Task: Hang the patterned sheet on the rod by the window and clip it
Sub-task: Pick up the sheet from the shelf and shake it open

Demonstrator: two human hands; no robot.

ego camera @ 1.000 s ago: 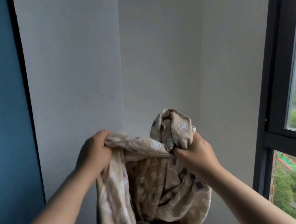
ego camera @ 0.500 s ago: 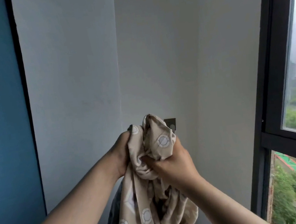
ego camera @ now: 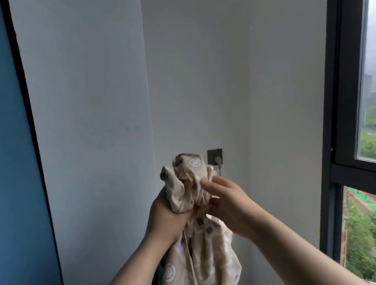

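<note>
The left hand (ego camera: 165, 212) grips the bunched top of the sheet (ego camera: 205, 259) in a closed fist; the right hand (ego camera: 231, 200) pinches the same bunch from the other side. The sheet is held up before the white wall's corner and hangs between the forearms. A socket (ego camera: 215, 155) sits just behind, with the window (ego camera: 356, 97) to the right.
</note>
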